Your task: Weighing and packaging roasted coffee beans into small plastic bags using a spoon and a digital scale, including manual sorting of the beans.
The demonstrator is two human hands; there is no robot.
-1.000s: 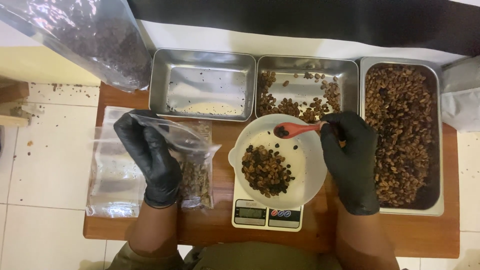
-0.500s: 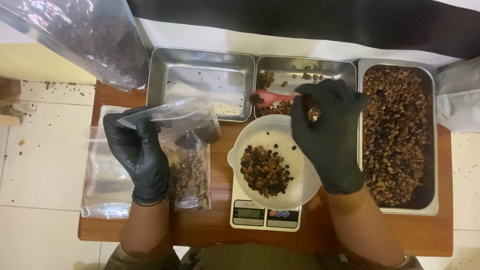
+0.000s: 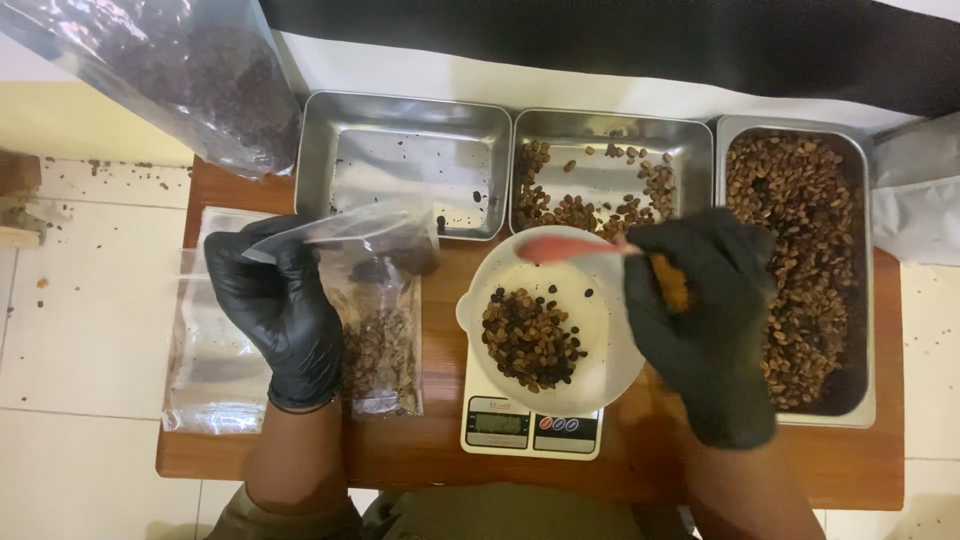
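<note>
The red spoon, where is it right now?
In the head view, the red spoon is held in the right hand, its bowl over the far rim of the white bowl on the scale, just in front of the middle tray.

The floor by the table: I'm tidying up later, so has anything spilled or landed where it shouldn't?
Yes. A few dark bits lie scattered on the white floor tiles left of the wooden table, below the big hanging bag. Loose specks also dot the nearly empty left tray. Nothing looks damaged.
</note>
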